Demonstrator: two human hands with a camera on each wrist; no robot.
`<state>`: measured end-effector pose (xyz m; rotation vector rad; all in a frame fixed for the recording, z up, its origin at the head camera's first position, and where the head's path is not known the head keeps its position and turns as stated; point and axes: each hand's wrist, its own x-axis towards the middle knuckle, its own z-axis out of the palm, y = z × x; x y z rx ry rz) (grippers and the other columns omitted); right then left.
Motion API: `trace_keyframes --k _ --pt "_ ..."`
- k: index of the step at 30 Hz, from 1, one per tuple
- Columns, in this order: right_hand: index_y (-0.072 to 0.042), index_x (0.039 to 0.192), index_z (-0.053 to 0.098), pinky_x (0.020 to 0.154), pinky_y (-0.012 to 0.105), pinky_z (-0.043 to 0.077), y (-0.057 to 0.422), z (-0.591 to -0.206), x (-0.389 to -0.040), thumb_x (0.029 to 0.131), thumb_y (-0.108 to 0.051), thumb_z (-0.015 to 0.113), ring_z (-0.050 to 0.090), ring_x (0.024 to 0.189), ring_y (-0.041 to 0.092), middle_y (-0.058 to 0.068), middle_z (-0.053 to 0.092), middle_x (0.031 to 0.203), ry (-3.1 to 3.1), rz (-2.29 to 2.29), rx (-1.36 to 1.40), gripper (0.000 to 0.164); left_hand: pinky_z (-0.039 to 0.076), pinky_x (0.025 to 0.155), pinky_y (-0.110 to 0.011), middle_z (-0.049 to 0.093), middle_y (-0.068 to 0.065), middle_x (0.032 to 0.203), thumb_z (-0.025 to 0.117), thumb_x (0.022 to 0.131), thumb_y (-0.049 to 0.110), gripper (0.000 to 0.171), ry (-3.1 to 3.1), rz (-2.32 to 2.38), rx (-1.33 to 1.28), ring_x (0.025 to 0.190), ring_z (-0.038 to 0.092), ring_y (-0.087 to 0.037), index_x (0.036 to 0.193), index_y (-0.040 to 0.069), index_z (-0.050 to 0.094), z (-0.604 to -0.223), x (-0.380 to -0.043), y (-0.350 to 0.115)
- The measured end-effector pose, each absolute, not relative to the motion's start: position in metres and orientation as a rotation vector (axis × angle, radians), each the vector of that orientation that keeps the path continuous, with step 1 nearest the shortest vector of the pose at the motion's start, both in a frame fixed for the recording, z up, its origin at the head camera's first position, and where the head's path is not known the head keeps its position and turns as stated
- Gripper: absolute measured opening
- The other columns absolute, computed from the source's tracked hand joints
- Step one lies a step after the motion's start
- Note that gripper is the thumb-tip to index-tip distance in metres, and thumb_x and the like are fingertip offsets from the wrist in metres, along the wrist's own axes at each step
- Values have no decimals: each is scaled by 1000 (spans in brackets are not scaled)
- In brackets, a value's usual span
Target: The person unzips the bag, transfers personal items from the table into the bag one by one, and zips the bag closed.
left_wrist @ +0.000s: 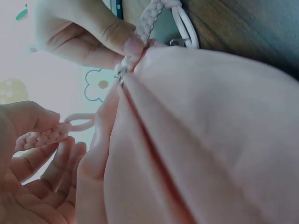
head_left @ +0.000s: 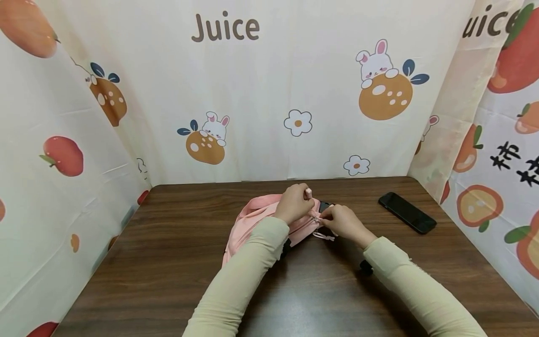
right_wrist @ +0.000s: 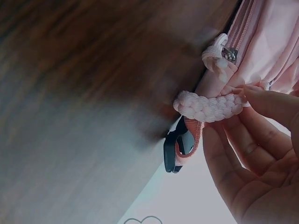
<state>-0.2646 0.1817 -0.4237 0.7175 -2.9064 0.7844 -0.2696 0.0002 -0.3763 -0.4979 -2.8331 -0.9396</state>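
A pink zippered bag (head_left: 257, 220) lies on the table under both hands. My left hand (head_left: 294, 202) is over its top, holding a braided pink pull (left_wrist: 42, 137) with a cord loop between thumb and fingers. At the bag's right end my right hand (head_left: 344, 222) pinches another braided pull (right_wrist: 210, 107) beside a closed-looking zip seam (left_wrist: 149, 135). A further braided pull (right_wrist: 216, 56) hangs from a metal zip slider (right_wrist: 230, 54) nearer the table. A black buckle (right_wrist: 174, 147) on a pink strap loop sits just past the right fingertips.
A black phone (head_left: 407, 212) lies on the brown wooden table (head_left: 177, 262), right of the bag. A small black object (head_left: 366, 267) shows beside the right sleeve. Printed curtains (head_left: 252, 93) stand behind the table and along both sides.
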Motion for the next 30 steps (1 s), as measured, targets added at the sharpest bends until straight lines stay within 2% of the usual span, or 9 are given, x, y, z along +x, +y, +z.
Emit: trace_keyframes --k 5,9,17,24,30 --pt "-6 91 77 69 35 53 183 -423 -264 87 -12 70 66 78 16 5 74 88 -2908 782 712 10 38 66 -22 56 0 84 60 86 13 5 -2829 -933 -520 74 49 -12 90 11 62 -373 -269 -7" --pt "-6 91 77 67 33 51 184 -423 -264 88 -12 70 63 76 14 4 74 86 -2907 802 709 10 40 62 -21 63 0 84 60 87 13 10 -2833 -928 -536 70 53 -12 95 10 67 -369 -269 -14" --pt "-6 96 77 68 34 52 185 -423 -265 88 -15 69 63 76 13 5 74 89 -2903 821 718 14 50 73 -29 73 -5 93 63 88 12 15 -2825 -825 -545 84 64 -18 99 7 73 -361 -264 -30" --pt "-5 100 76 69 33 53 183 -422 -266 89 -14 67 65 76 13 6 75 91 -2902 873 720 17 48 70 -27 72 -3 87 64 88 11 13 -2787 -772 -573 76 60 -14 96 7 74 -359 -261 -40" --pt "-4 104 74 67 33 54 182 -419 -267 88 -14 67 68 81 20 9 74 94 -2906 937 752 20 48 68 -28 73 -5 86 64 89 9 13 -2761 -778 -591 74 59 -14 95 5 75 -358 -259 -43"
